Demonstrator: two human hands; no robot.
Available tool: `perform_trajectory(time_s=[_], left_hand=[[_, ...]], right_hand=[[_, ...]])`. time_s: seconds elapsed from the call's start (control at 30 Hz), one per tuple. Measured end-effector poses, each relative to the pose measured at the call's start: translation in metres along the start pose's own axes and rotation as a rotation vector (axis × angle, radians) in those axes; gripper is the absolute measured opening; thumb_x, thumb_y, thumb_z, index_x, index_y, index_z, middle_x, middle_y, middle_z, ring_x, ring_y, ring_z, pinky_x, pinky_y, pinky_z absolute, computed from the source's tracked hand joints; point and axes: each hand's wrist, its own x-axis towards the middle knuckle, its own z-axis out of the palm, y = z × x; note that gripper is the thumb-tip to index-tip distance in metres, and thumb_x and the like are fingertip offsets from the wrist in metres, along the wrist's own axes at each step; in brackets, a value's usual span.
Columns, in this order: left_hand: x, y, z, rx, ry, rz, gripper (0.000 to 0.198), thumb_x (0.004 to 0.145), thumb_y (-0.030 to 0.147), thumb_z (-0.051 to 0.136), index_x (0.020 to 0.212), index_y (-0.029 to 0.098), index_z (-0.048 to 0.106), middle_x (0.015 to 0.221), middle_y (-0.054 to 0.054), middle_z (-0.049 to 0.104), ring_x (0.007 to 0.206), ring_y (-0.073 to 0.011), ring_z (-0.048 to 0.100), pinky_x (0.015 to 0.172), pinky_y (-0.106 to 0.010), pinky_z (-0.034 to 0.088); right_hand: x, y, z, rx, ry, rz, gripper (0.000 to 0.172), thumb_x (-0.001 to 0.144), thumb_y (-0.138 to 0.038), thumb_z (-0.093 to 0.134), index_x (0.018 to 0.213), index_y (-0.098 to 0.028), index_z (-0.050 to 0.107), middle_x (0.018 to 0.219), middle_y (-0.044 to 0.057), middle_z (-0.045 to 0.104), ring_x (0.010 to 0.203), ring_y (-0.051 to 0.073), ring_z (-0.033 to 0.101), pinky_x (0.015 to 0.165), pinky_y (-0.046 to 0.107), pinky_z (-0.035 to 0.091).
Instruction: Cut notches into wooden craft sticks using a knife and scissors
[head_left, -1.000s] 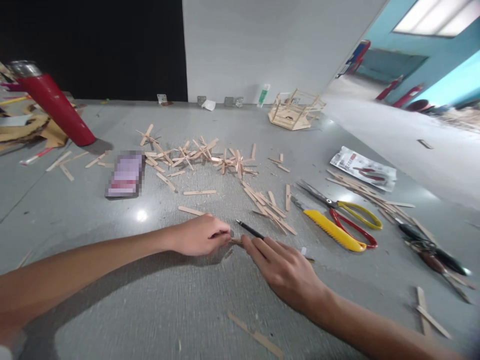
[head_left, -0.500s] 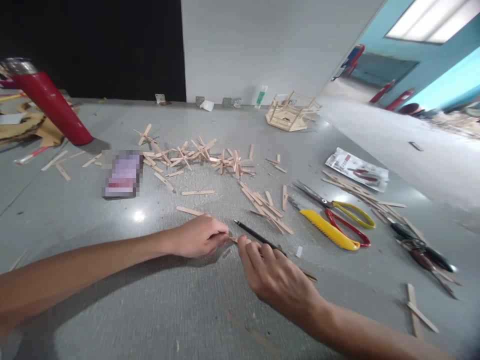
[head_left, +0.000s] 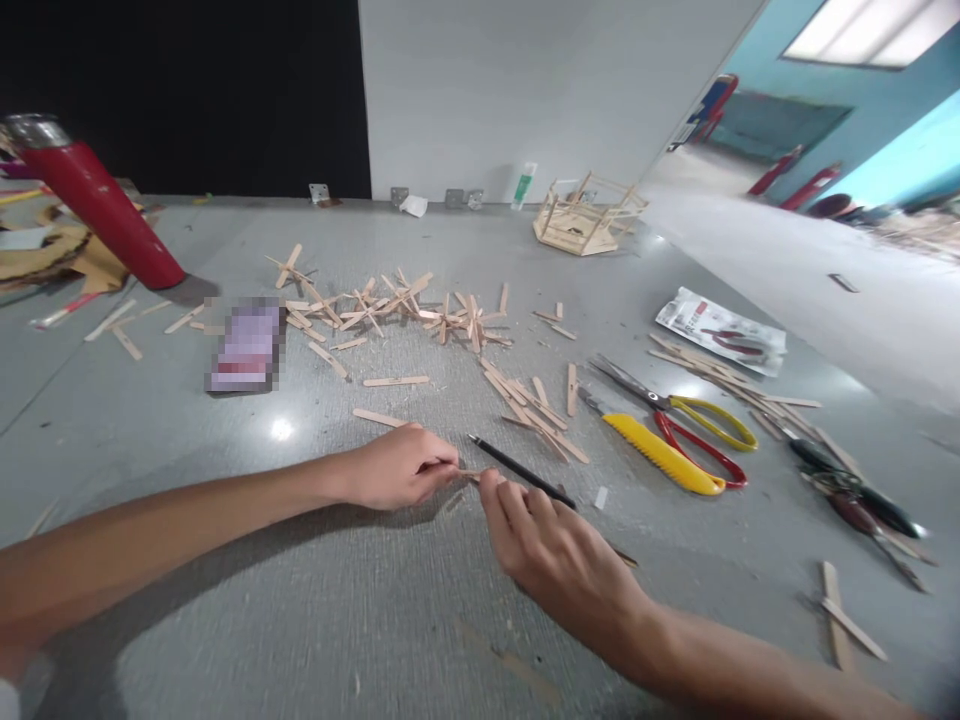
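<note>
My left hand (head_left: 401,467) pinches one end of a thin wooden stick (head_left: 469,473), just above the grey table. The fingers of my right hand (head_left: 551,535) are closed on the stick's other end, so only a short piece shows between the hands. Just beyond my right hand lies a black pen (head_left: 521,470). A loose craft stick (head_left: 380,417) rests behind my left hand. To the right are a yellow cutter knife (head_left: 664,455) and scissors (head_left: 675,410) with yellow and red handles.
A pile of craft sticks (head_left: 405,300) spreads across the middle, with a phone (head_left: 247,345) to its left. A red flask (head_left: 97,205) stands far left. Towards the back right is a hexagonal stick frame (head_left: 585,220); pliers (head_left: 855,490) and a white packet (head_left: 720,330) lie right.
The gap between my hands has widened slightly, showing more of the stick. My right hand has shifted a little to the right; the view has turned slightly.
</note>
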Motion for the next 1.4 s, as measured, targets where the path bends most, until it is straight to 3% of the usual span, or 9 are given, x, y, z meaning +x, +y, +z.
perform_trajectory(time_s=[0.57,0.77,0.93,1.1,1.4], left_hand=[[-0.002,-0.001,-0.001,0.030,-0.011,0.011,0.041,0.102,0.026,0.045,0.062,0.018,0.046,0.053,0.003,0.053,0.048,-0.0093,0.048,0.057,-0.022,0.034],[-0.002,0.003,-0.001,0.066,-0.010,-0.003,0.038,0.100,0.026,0.048,0.063,0.018,0.045,0.053,0.006,0.043,0.049,-0.0090,0.036,0.056,-0.024,0.029],[-0.002,0.001,-0.003,0.041,-0.059,-0.062,0.038,0.101,0.028,0.047,0.065,0.018,0.049,0.049,0.006,0.043,0.043,-0.0089,0.037,0.049,-0.022,0.026],[-0.001,0.002,-0.004,0.034,-0.056,-0.064,0.038,0.101,0.029,0.048,0.064,0.018,0.048,0.053,0.003,0.049,0.047,-0.0100,0.044,0.051,-0.022,0.029],[-0.001,0.003,-0.004,0.034,-0.053,-0.047,0.039,0.100,0.029,0.048,0.062,0.018,0.045,0.053,0.003,0.049,0.047,-0.0100,0.042,0.052,-0.023,0.027]], right_hand=[[-0.007,0.005,0.004,0.102,-0.034,0.039,0.038,0.087,0.006,0.045,0.116,-0.004,0.069,0.079,0.006,0.071,0.061,0.015,0.064,0.052,0.028,0.047],[-0.011,0.009,0.011,0.209,0.063,0.043,0.030,0.097,0.003,0.042,0.115,-0.006,0.064,0.074,0.003,0.066,0.059,0.016,0.061,0.052,0.031,0.045],[-0.015,0.012,0.011,0.238,0.149,0.029,0.029,0.101,0.001,0.040,0.116,-0.001,0.064,0.070,0.002,0.063,0.056,0.015,0.057,0.052,0.032,0.043],[-0.015,0.011,0.011,0.221,0.085,0.058,0.034,0.099,0.003,0.037,0.118,-0.004,0.064,0.071,0.002,0.065,0.059,0.015,0.057,0.053,0.032,0.042],[-0.011,0.007,0.012,0.233,0.071,0.054,0.032,0.098,0.003,0.041,0.119,-0.003,0.065,0.073,0.003,0.065,0.059,0.016,0.058,0.054,0.033,0.042]])
